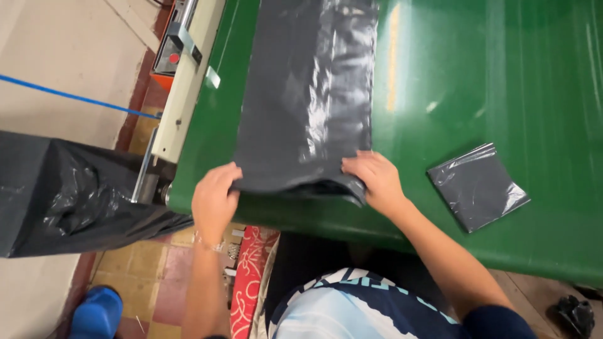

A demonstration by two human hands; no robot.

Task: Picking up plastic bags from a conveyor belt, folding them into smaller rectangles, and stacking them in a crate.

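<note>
A long stack of dark grey plastic bags (308, 94) lies flat on the green table (490, 81), running away from me. My left hand (215, 198) grips the stack's near left corner at the table's front edge. My right hand (374, 179) holds the near right corner, fingers curled over the edge. The near end of the stack is slightly lifted and bunched between both hands.
A folded dark grey bag square (477, 186) lies on the table to the right. A large black plastic sack (69, 194) hangs at the left. A cream machine rail with an orange box (182, 56) borders the table's left side. A blue shoe (95, 312) is on the tiled floor.
</note>
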